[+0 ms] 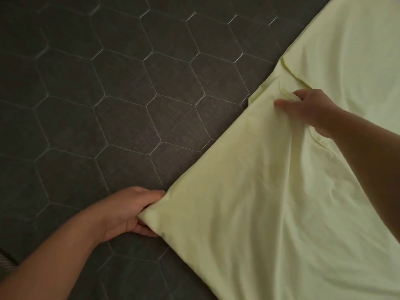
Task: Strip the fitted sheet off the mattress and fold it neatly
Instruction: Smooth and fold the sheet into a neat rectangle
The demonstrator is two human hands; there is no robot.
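Note:
A pale yellow fitted sheet (249, 191) lies spread over the right half of a dark grey mattress (97, 94) quilted in hexagons. My left hand (132, 211) grips the sheet's near corner at the lower middle, fingers curled round the bunched cloth. My right hand (307, 107) pinches a fold of the sheet farther up along its left edge, where a hem seam shows. The sheet's straight edge runs diagonally between both hands and on toward the top right.
Bare mattress fills the left and upper part of the view. At the lower left corner a small strip of lighter striped fabric (5, 263) shows past the mattress edge.

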